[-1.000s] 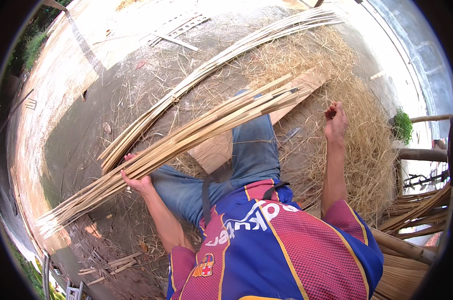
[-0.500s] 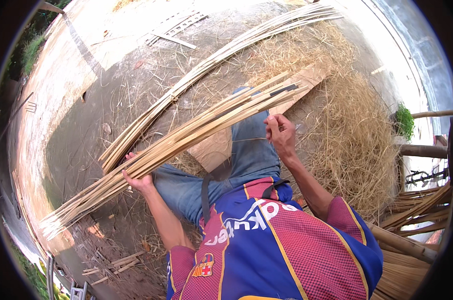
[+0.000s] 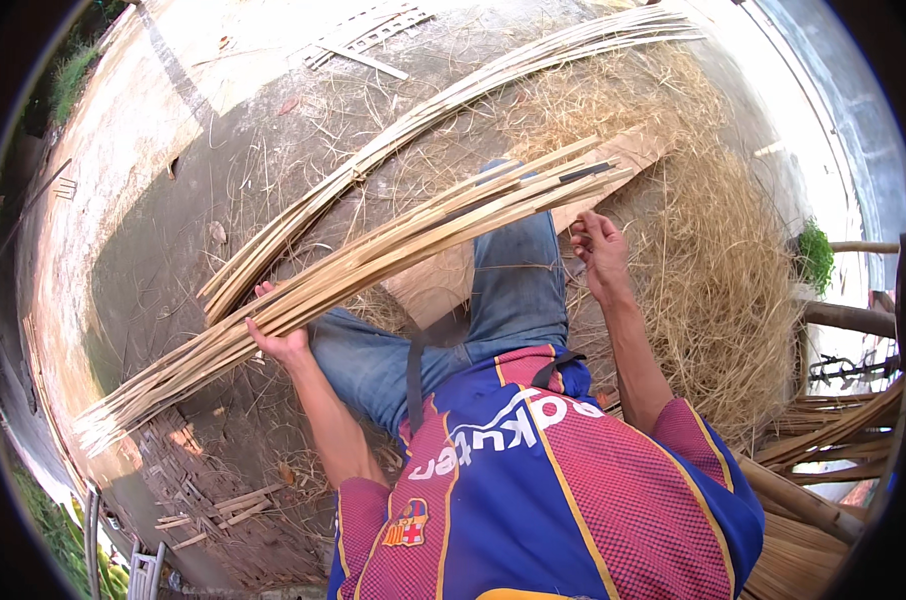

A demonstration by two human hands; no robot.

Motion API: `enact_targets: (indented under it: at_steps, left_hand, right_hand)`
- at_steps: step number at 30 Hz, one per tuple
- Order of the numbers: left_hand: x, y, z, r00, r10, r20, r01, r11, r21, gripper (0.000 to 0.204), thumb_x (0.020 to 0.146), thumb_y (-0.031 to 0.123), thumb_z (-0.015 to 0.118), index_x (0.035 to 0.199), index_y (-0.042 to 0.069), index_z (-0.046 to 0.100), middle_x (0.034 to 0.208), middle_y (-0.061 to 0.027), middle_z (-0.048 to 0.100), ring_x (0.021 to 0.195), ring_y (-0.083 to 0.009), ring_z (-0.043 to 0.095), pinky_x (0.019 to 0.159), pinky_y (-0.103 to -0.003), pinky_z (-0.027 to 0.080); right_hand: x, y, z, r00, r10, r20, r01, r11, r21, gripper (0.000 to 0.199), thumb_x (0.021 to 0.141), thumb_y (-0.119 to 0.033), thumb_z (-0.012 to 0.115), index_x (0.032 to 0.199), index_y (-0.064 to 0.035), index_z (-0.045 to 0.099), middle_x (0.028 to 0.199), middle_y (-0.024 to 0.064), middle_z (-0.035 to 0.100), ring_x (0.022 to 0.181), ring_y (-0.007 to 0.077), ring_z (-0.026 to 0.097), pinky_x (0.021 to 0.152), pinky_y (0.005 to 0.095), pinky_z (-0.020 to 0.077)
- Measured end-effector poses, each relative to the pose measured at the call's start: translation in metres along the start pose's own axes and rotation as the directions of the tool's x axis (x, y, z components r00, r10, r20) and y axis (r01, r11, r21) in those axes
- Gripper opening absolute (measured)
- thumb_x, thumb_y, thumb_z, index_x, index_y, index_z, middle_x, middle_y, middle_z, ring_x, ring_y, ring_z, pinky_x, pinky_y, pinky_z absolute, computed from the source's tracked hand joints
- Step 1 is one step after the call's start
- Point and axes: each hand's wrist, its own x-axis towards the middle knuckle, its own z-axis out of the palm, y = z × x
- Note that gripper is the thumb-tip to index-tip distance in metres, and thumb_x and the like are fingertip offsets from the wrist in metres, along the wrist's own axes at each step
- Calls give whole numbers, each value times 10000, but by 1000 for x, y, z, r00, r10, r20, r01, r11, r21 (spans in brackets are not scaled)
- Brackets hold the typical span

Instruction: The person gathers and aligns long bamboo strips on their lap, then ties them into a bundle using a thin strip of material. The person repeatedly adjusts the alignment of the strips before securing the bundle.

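My left hand (image 3: 283, 340) is wrapped under a long bundle of split bamboo strips (image 3: 403, 257), which slants across my legs from lower left to upper right. One dark strip shows near the bundle's far right end. My right hand (image 3: 601, 252) hovers just below that end, apart from it, with its fingers curled into a pinch. Whatever those fingers hold, if anything, is too small to make out. A thin strand (image 3: 518, 266) crosses my jeans at the knee; whether it reaches my right hand is unclear.
Beyond lies a second, tied bundle of strips (image 3: 433, 115) on the ground. Dry shavings (image 3: 713, 270) are heaped to my right, beside brown cardboard (image 3: 428, 290). Bamboo poles (image 3: 848, 318) and more strips stand at the right edge. Short sticks (image 3: 238, 505) lie at lower left.
My right hand has moved slightly right and its wrist has turned upward. The bundle in my left hand has shifted a little, while the whole view has tilted slightly.
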Motion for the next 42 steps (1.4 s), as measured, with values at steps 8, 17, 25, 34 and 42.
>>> enact_targets:
  at_steps: [8, 17, 25, 34, 42]
  left_hand:
    - [1, 0, -2, 1000, 22, -2, -22, 999, 28, 744, 932, 328, 645, 1534, 11, 344, 1543, -164, 461, 1454, -305, 417, 1239, -568, 270]
    - [0, 1, -3, 998, -4, 59, 3, 1000, 8, 726, 914, 301, 640, 1520, 4, 369, 1532, -170, 474, 1450, -303, 424, 1245, -555, 266]
    - [-1, -6, 4, 999, 37, 11, -37, 999, 22, 708, 922, 302, 626, 1511, -7, 385, 1521, -173, 486, 1442, -301, 435, 1246, -552, 270]
    - [-4, -7, -1, 994, 61, 93, -67, 996, 59, 739, 905, 313, 659, 1509, -7, 380, 1529, -159, 476, 1454, -303, 415, 1246, -537, 284]
    - [-8, -6, 2, 996, 35, 85, -26, 995, -98, 675, 902, 312, 671, 1456, -9, 457, 1434, -128, 568, 1384, -294, 498, 1207, -527, 356]
  right_hand:
    - [34, -78, -119, 778, -110, -618, 436, 804, 405, 324, 1058, -333, 576, 1241, -67, 599, 1087, 62, 704, 838, 127, 665, 702, 240, 522]
    - [-74, -5, 98, 957, -36, 287, 82, 985, -150, 402, 1000, -306, 692, 1222, 24, 636, 985, 62, 681, 688, 81, 625, 577, 215, 505]
    - [-92, 11, 108, 794, -326, 513, 560, 721, -408, 156, 973, -181, 717, 953, -26, 711, 759, 30, 665, 662, 117, 625, 572, 272, 492]
    - [-30, -82, 109, 534, -549, 644, 751, -42, -659, 215, 950, -269, 717, 987, -58, 736, 1004, 112, 686, 974, 262, 645, 900, 395, 475]
    - [-36, -49, 195, 416, -69, 907, 909, 31, -415, 622, 860, -573, 729, 1303, -144, 649, 1350, 142, 572, 1213, 319, 598, 1076, 532, 406]
